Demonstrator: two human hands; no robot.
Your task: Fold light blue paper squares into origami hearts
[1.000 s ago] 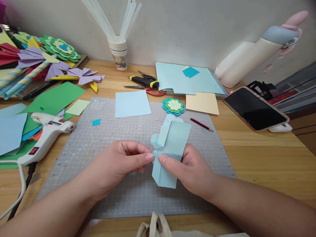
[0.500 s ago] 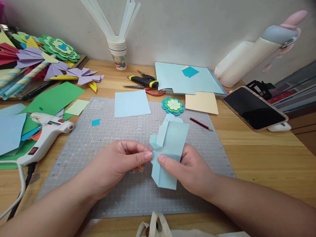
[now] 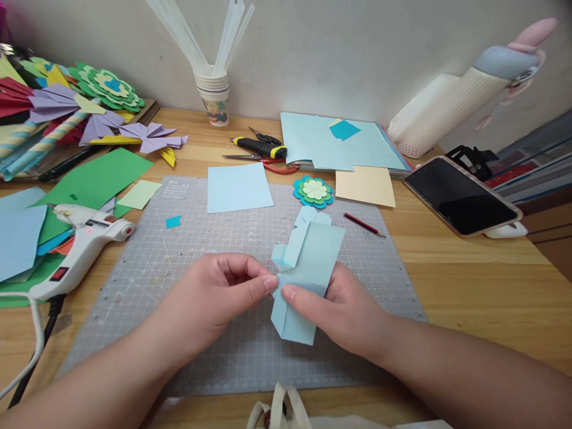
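Note:
A light blue piece of folded paper (image 3: 315, 256), with a cut and creased left side, is held above the grey cutting mat (image 3: 179, 322). My right hand (image 3: 339, 304) grips it from the right, thumb on its front and the other fingers hidden behind. The thumb and index finger of my left hand (image 3: 241, 286) pinch its left edge. Just beyond the paper lie scalloped light blue pieces (image 3: 308, 215) and a layered paper flower (image 3: 313, 192) in blue and green. A pale blue square sheet (image 3: 240, 188) rests at the mat's far edge.
At left a white glue gun (image 3: 84, 244) lies among coloured sheets, its cable running toward me. Scissors (image 3: 241, 157), a cutter (image 3: 259, 146), a red pencil (image 3: 364, 225), a phone (image 3: 462, 195) and paper cups (image 3: 214, 107) with clear sticks stand or lie around the mat.
The folded paper has tilted slightly, its top shifting right and its lower end left. My right thumb has moved a little left along with it.

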